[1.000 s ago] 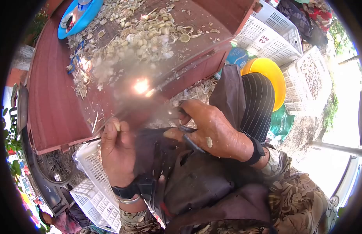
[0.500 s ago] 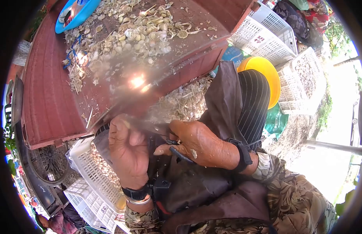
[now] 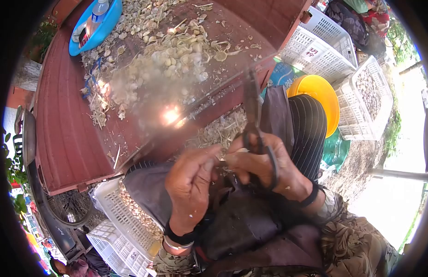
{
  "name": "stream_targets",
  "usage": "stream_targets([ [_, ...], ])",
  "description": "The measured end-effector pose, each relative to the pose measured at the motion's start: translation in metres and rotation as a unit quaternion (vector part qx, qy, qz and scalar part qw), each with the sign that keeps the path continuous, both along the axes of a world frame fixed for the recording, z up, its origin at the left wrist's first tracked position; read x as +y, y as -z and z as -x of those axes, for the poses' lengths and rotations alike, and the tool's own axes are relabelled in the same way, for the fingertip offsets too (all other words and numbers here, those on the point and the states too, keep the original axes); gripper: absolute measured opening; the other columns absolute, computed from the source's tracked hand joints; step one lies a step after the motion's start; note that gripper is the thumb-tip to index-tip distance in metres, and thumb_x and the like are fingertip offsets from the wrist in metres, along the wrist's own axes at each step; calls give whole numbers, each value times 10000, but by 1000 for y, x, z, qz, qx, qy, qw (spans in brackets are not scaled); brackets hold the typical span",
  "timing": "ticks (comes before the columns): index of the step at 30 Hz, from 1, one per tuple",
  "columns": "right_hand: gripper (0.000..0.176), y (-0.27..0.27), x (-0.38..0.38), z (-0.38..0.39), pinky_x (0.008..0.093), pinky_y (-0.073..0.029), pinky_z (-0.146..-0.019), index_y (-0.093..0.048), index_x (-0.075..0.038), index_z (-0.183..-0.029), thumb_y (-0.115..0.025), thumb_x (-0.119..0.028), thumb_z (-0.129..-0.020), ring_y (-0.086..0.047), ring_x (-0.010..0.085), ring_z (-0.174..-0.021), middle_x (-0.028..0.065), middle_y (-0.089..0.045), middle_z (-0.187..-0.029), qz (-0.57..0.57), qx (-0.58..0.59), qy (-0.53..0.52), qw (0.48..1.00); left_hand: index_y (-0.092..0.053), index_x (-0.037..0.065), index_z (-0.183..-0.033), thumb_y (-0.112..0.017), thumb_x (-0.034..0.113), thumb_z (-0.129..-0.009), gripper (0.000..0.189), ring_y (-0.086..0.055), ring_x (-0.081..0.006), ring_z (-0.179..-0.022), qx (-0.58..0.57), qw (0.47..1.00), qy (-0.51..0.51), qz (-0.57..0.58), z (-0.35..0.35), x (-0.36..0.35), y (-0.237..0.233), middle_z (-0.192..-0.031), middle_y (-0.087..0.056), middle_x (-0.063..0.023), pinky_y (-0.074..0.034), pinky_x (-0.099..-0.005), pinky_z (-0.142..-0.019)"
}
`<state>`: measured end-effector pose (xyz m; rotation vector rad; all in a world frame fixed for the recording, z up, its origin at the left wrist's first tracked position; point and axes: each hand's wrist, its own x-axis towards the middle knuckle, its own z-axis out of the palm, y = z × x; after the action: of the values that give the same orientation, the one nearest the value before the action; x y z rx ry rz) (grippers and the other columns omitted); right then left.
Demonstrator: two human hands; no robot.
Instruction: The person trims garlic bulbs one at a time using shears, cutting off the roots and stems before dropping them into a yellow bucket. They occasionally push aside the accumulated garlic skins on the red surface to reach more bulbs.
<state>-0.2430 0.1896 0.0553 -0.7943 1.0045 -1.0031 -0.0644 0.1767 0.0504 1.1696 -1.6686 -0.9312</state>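
Note:
My right hand (image 3: 264, 168) is closed around the handles of dark scissors (image 3: 253, 111), whose blades point up and away from me. My left hand (image 3: 191, 184) reaches across my dark apron (image 3: 232, 221), and its fingertips pinch a small pale garlic piece (image 3: 241, 150) right against the right hand's fingers. The two hands touch above my lap. Most of the garlic piece is hidden by the fingers.
In front stands a red-brown table (image 3: 66, 134) strewn with garlic cloves and skins (image 3: 163, 55), with a blue bowl (image 3: 92, 25) holding a bottle. A white crate of cloves (image 3: 126, 207) sits lower left. More white crates (image 3: 324, 46) and a yellow basin (image 3: 322, 92) stand at right.
The scissors have swung from lying across toward the left hand to pointing upright. My left hand has moved right and down to meet the right hand.

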Motion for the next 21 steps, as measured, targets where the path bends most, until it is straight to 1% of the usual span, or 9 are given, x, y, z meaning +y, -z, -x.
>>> stream_targets([
  [2,102,-21,-1,28,206,-397,-476,-608,1,-828,-601,-97,-855,-538,74,-526,21,-575,-636,21,60,88,994,-645,6,-1062,-560,113,-928,191,-568,-110,-691,-40,997,-57,25,-23,-32,12,-868,-616,-53,-449,-241,-580],
  [4,112,-30,-3,67,196,-365,-499,-593,-9,-805,-604,-105,-861,-508,69,-531,8,-551,-612,103,221,223,944,-631,-16,-1063,-562,45,-871,213,-580,-194,-749,-115,979,-156,55,-54,-80,12,-852,-615,-103,-470,-290,-702],
  [6,130,-25,-5,117,228,-441,-613,-602,21,-910,-603,-106,-881,-577,104,-668,60,-613,-751,172,420,313,834,-620,-15,-1077,-562,34,-844,245,-598,-220,-770,-287,909,-196,231,-106,-140,36,-842,-623,-103,-476,-310,-732],
  [9,260,-6,1,191,316,-494,-794,-596,39,-1064,-641,-141,-882,-624,173,-866,129,-645,-970,186,644,312,673,-618,-25,-1060,-561,16,-817,253,-616,-212,-774,-469,806,-194,306,-137,-196,61,-836,-627,-105,-485,-309,-699],
  [12,325,-10,-1,188,336,-475,-870,-607,35,-1077,-660,-206,-866,-621,206,-953,138,-652,-1002,158,502,354,773,-620,-5,-1064,-569,19,-821,250,-628,-215,-756,-421,882,-148,153,-175,-227,85,-844,-635,-131,-495,-309,-661],
  [15,310,-46,-26,105,293,-467,-811,-638,22,-988,-648,-245,-831,-611,173,-863,104,-639,-924,137,403,299,854,-640,33,-1046,-583,26,-825,229,-629,-213,-727,-199,954,-222,-22,-204,-233,93,-857,-646,-143,-500,-309,-630],
  [19,241,-47,-57,64,269,-465,-686,-639,15,-950,-650,-184,-814,-605,134,-772,56,-636,-828,126,310,121,935,-668,47,-1018,-618,51,-826,199,-632,-233,-820,-423,870,-255,6,-225,-209,86,-914,-660,-128,-493,-332,-746],
  [20,224,-44,-65,54,266,-471,-670,-640,15,-944,-654,-166,-812,-613,141,-769,69,-643,-840,118,286,80,948,-663,32,-1029,-607,53,-842,196,-623,-271,-863,-517,809,-256,111,-237,-203,97,-959,-655,-131,-474,-360,-814],
  [21,256,-42,-75,46,267,-490,-686,-645,25,-967,-643,-173,-805,-635,169,-810,106,-661,-890,128,287,29,949,-661,29,-1031,-600,52,-846,196,-621,-286,-867,-503,816,-244,150,-226,-197,87,-969,-652,-134,-471,-370,-822],
])
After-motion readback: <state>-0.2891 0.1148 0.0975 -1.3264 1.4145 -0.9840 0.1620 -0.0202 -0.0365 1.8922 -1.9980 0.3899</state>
